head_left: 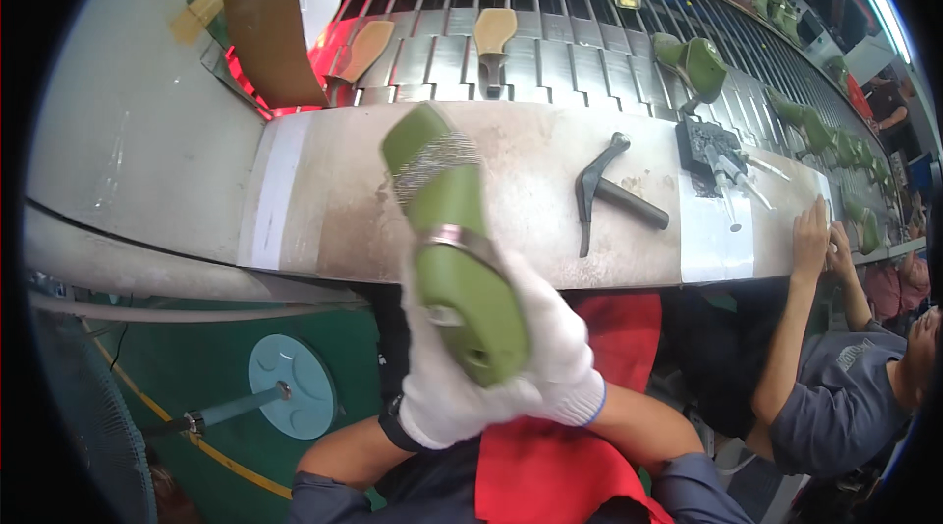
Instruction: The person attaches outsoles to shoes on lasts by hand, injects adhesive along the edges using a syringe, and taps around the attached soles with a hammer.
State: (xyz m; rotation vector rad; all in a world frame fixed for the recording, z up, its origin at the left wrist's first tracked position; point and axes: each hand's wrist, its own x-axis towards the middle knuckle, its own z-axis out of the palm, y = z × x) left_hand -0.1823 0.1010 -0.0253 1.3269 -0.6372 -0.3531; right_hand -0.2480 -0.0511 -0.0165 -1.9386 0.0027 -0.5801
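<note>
A green shoe last stands tilted in front of me, toe end pointing away, over the near edge of the bench. Round its toe part runs a wide glittery silver strap, and a narrower shiny band crosses it higher up. My left hand, in a white glove, is closed on the last's left side. Wrapped round the right side is my right hand, gloved too. Some fingers are hidden behind the last. To the right on the bench lies a black cobbler's hammer, touched by neither hand.
Beyond the pale bench runs a slatted metal conveyor carrying tan soles and green lasts. A black block with thin tools stands right. A co-worker's hands are at the bench's right end. A blue stool stands lower left.
</note>
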